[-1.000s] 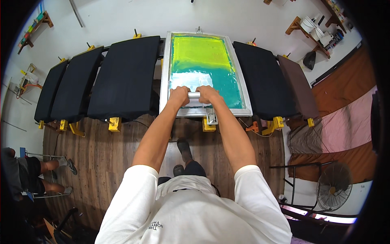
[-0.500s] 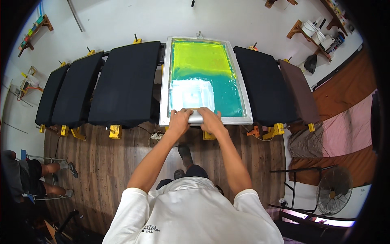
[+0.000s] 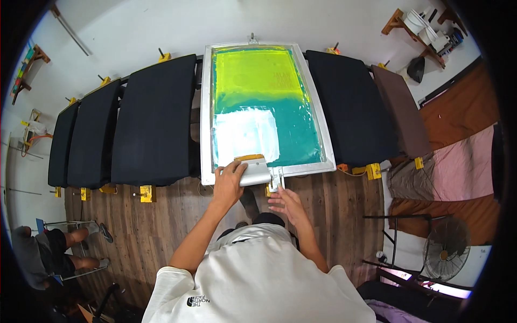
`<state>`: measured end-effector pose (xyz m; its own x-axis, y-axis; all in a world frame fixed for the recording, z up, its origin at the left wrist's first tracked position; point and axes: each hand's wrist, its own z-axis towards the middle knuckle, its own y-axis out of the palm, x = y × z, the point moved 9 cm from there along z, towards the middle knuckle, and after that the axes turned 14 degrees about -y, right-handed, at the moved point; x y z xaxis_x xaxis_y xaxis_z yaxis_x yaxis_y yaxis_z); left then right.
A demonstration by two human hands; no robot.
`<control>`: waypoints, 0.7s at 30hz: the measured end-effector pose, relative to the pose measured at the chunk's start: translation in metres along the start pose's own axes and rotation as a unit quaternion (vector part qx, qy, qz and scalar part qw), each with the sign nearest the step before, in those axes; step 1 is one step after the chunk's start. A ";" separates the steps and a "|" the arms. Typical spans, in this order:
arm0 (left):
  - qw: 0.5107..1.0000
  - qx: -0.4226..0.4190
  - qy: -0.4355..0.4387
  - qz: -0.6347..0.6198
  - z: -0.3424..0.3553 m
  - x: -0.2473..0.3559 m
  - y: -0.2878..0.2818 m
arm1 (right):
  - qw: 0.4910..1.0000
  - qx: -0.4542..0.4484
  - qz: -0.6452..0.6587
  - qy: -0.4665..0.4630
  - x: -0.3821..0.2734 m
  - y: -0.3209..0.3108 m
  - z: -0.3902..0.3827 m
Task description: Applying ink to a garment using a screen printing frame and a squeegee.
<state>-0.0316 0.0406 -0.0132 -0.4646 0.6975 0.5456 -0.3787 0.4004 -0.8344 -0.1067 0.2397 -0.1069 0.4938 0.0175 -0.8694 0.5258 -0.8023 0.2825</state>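
An aluminium-framed screen (image 3: 319, 107) with yellow-green and teal areas and a patch of white ink (image 3: 242, 132) lies in the middle of the row of platens. My left hand (image 3: 229, 185) grips a metal squeegee (image 3: 256, 171) with an amber blade at the screen's near edge, left of centre. My right hand (image 3: 291, 207) is just below a metal bracket (image 3: 277, 177) on the front of the frame, fingers apart, thumb at the bracket's lower end; I cannot tell whether it touches.
Black-covered platens (image 3: 153, 118) and a brown one (image 3: 401, 110) with yellow mounts flank the screen. A seated person (image 3: 48, 253) is at lower left. A standing fan (image 3: 446, 247), hanging cloths (image 3: 463, 161) and a shelf with containers (image 3: 414, 24) are on the right.
The squeegee has come toward me to the screen's near edge. My right hand has left it and dropped to the front bracket; my left hand still holds it.
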 end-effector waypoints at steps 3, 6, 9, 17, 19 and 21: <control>1.000 -0.010 -0.012 -0.004 -0.001 -0.001 -0.002 | 1.000 0.009 -0.011 0.005 0.006 -0.002 0.006; 0.999 -0.031 -0.027 -0.004 0.001 -0.003 0.002 | 1.000 0.024 -0.007 0.002 0.007 -0.004 0.006; 0.999 -0.040 -0.036 0.008 0.001 -0.003 0.003 | 0.999 0.038 -0.012 0.003 0.011 -0.006 0.003; 0.999 -0.036 -0.041 -0.004 0.001 -0.004 0.003 | 0.997 0.073 -0.004 -0.029 0.005 -0.004 0.000; 0.998 -0.036 -0.042 -0.002 0.001 -0.004 0.003 | 0.998 0.064 -0.008 -0.025 0.010 -0.007 0.001; 0.998 -0.036 -0.043 0.000 0.001 -0.005 0.004 | 0.998 0.056 -0.014 -0.019 0.012 -0.008 0.001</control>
<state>-0.0311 0.0384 -0.0188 -0.5327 0.6455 0.5473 -0.3214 0.4440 -0.8364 -0.1060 0.2454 -0.1198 0.4528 0.0193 -0.8914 0.4573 -0.8633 0.2137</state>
